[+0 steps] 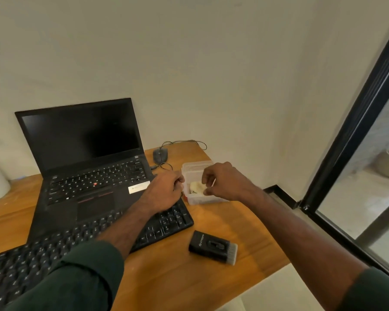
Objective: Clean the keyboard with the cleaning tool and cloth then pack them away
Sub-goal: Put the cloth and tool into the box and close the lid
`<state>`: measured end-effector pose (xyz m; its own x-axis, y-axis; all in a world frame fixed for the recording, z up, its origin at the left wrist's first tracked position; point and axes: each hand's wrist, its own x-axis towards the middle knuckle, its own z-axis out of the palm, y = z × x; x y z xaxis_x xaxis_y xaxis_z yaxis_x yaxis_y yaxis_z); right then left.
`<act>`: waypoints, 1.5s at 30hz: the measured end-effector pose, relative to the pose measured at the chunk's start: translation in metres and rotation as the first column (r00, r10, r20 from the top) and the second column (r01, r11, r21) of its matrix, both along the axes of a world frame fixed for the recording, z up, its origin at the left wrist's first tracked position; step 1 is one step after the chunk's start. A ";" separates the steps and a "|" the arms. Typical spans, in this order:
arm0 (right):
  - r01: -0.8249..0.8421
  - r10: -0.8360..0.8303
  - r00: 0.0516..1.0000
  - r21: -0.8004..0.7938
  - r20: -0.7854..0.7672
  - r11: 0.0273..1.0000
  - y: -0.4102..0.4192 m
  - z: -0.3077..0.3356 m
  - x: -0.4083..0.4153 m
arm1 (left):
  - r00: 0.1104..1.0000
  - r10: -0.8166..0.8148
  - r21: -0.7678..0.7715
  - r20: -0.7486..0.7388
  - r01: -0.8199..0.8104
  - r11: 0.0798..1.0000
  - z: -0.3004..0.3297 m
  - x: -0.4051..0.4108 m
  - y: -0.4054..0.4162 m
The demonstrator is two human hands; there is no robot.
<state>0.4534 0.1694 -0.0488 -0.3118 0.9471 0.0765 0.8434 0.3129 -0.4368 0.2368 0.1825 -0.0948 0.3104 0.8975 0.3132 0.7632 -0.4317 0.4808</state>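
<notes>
Hands hovering curled at plastic box, grip unclear | cloth lying inside | brush tool awaiting packing beside keyboard

2 bare forearms and hands, left hand, right hand, dark green sleeves pushed up.

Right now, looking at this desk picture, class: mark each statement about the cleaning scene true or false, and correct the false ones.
1. The cleaning tool lies on the table. True.
2. The laptop screen is lit. False: it is dark.
3. The clear container stands right of the keyboard. True.
4. The left hand grips the cleaning tool. False: the tool lies untouched; the hand is at the container's edge.
5. The mouse is inside the container. False: it sits behind it, on the table.
</notes>
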 end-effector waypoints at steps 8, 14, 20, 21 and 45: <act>-0.172 0.339 0.880 -0.441 0.334 0.881 -0.065 -0.011 -0.030 | 1.000 0.019 -0.006 0.010 -0.019 1.000 0.002 -0.008 -0.027; -0.134 0.262 0.920 -0.394 0.291 0.909 -0.078 -0.025 -0.036 | 0.998 0.048 -0.015 0.038 -0.047 0.999 0.011 -0.023 -0.039; -0.055 -0.283 0.820 -0.560 -0.498 0.827 -0.062 -0.021 -0.010 | 0.993 0.094 -0.043 0.066 -0.091 0.995 0.028 -0.034 -0.042; -0.063 -0.390 0.692 -0.590 -0.607 0.805 -0.062 -0.021 -0.008 | 0.993 0.098 -0.040 0.074 -0.095 0.995 0.031 -0.035 -0.041; -0.114 -0.451 0.219 -0.482 -0.865 0.868 -0.068 0.004 -0.036 | 0.995 0.067 -0.091 -0.072 -0.073 0.993 0.049 -0.018 -0.017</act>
<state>0.4179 0.1012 -0.0448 -0.1027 0.9789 -0.1765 -0.2739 -0.1984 -0.9411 0.2187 0.1656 -0.0458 0.2636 0.9422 0.2068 0.8226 -0.3315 0.4620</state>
